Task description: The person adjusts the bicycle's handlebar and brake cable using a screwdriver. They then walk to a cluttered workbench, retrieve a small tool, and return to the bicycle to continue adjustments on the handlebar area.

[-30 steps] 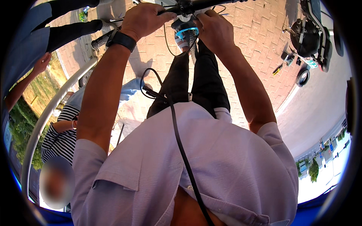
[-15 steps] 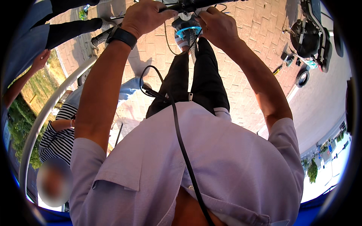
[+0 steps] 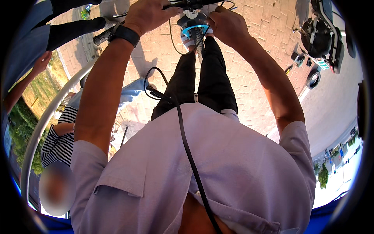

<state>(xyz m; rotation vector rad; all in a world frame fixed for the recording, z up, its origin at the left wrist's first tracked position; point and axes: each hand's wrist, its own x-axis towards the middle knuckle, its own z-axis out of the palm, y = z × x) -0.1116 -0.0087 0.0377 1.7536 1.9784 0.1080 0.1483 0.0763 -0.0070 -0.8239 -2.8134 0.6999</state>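
Pavement of tan blocks [image 3: 272, 23] spreads under the whole scene, with a parked two-wheeler [image 3: 313, 37] at the right and a pale curved rail [image 3: 52, 108] at the left, beside a seated person in a striped top [image 3: 58, 144]. The wearer's dark trousers [image 3: 182, 78] reach down to feet on either side of a knobbly tyre [image 3: 200, 52], and above that tyre the black handlebar [image 3: 193, 4] crosses the top edge, partly cut off. Of the two hands, set well apart, the left hand [image 3: 150, 15] clasps the bar left of its middle, thumb laid along it, some fingers out of sight. The right hand [image 3: 230, 27] has its fingers bunched just below the bar; over the last second it has slid outward from the centre, its elbow swinging wider, while the left has barely shifted. That leaves the bar's middle less covered and, it seems, the left hand alone steadying it. Smaller still, a blue arched piece [image 3: 194, 28] sits over the tyre, and a thin black cable [image 3: 170, 35] loops below the bar toward the right fingertips; whether they pinch it cannot be told.
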